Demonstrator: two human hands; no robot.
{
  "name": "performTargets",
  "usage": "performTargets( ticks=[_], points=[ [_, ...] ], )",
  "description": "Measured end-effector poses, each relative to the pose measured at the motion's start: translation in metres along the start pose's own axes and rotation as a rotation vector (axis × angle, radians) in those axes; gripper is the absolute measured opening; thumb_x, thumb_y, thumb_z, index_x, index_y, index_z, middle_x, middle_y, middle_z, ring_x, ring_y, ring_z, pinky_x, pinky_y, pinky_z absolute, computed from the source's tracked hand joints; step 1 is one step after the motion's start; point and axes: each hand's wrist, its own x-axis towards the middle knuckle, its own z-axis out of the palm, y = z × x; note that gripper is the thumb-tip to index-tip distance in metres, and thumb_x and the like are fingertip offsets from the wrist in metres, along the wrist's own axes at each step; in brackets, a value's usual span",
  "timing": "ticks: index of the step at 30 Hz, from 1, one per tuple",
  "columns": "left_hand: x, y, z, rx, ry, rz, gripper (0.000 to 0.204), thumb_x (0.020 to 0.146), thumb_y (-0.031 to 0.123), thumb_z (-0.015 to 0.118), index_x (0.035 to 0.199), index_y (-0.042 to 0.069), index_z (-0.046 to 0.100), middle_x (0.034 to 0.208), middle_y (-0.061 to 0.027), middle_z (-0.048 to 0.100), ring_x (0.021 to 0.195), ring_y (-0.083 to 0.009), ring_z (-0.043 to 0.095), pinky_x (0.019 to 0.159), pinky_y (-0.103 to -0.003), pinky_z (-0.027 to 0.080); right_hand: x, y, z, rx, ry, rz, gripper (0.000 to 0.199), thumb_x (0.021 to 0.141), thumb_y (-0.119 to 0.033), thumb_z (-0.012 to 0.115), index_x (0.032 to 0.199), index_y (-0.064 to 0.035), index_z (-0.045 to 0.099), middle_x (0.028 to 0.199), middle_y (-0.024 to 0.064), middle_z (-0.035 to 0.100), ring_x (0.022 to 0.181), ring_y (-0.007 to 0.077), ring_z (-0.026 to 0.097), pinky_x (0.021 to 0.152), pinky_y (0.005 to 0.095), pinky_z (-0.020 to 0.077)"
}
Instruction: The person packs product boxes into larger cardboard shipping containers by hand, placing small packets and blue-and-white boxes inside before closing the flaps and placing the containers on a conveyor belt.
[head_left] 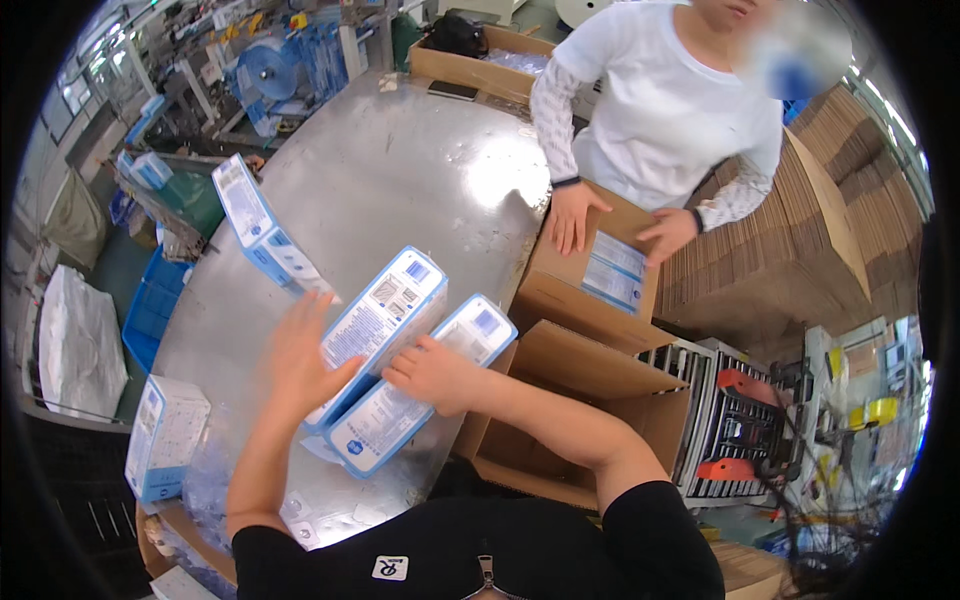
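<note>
Two white-and-blue printed cartons stand side by side on the metal table, a narrow gap between them. My right hand [432, 375] lies on the right carton [385, 425], its fingers curled over the edge at the gap. Beside the left carton [385, 310] is my left hand [300, 360], slightly blurred, fingers stretched out and thumb close to the carton's side; whether it touches is unclear. Farther left, more white-and-blue cartons [245, 205] stand end to end near the table's edge. Another carton [170, 435] stands at the near left.
An open brown box [590, 430] stands right of my cartons. Across the table [400, 170], a co-worker's hands rest on a brown box [570, 270] holding similar cartons. Stacked flat cardboard [780, 230] and a roller conveyor [700, 385] lie to the right.
</note>
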Motion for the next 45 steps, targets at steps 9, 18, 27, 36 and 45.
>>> performTargets(
  ticks=[9, 18, 27, 36, 45],
  points=[
    [0.029, 0.041, 0.05, -0.023, -0.023, 0.422, 0.088, 0.053, 0.011, 0.074, 0.134, 0.013, 0.039, 0.114, -0.0208, 0.05, 0.099, -0.0369, 0.053, 0.082, -0.04, 0.044, -0.308, -0.059, -0.062, 0.721, 0.985, 0.602, 0.093, 0.06, -0.027, 0.08, 0.134, 0.0013, 0.031, 0.128, 0.0161, 0.045, 0.121, 0.0292, 0.042, 0.101, 0.0421, 0.033],
    [0.004, 0.23, 0.126, -0.613, -0.697, 1.042, 0.078, 0.064, 0.02, 0.074, 0.134, 0.026, 0.041, 0.117, -0.0175, 0.047, 0.101, -0.0344, 0.05, 0.085, -0.044, 0.043, -0.452, -0.138, 0.086, 1.391, 2.306, 0.893, 0.065, 0.086, -0.042, 0.043, 0.133, 0.0012, 0.034, 0.128, 0.0196, 0.046, 0.115, 0.0319, 0.048, 0.097, 0.0423, 0.0405],
    [-0.112, 0.142, 0.306, -0.226, -1.51, 0.845, 0.061, 0.083, 0.048, 0.05, 0.123, 0.002, 0.049, 0.115, -0.0229, 0.056, 0.104, -0.0385, 0.054, 0.09, -0.042, 0.043, -0.302, -0.087, -0.011, 0.148, 0.447, 0.904, 0.082, 0.052, -0.006, 0.072, 0.129, -0.0157, 0.045, 0.115, 0.0237, 0.042, 0.106, 0.0413, 0.042, 0.088, 0.0479, 0.0369],
    [0.082, 0.013, 0.138, 0.002, -0.127, -0.053, 0.057, 0.073, 0.034, 0.065, 0.12, 0.004, 0.052, 0.131, -0.0222, 0.043, 0.123, -0.0387, 0.037, 0.1, -0.048, 0.031, -0.257, -0.005, 0.268, 0.339, -0.407, 1.081, 0.07, 0.076, -0.003, 0.048, 0.14, -0.0255, 0.03, 0.131, 0.0218, 0.041, 0.122, 0.0414, 0.038, 0.092, 0.0569, 0.0356],
    [0.108, -0.094, 0.085, -0.035, -0.492, -0.572, 0.101, 0.063, 0.042, 0.072, 0.144, 0.017, 0.018, 0.13, -0.0322, 0.038, 0.123, -0.0403, 0.04, 0.099, -0.042, 0.037, -0.105, 0.021, 0.05, 0.359, 0.171, 0.503, 0.064, 0.071, -0.012, 0.065, 0.131, -0.015, 0.043, 0.126, 0.0183, 0.046, 0.113, 0.0334, 0.048, 0.091, 0.0436, 0.0404]
  ],
)
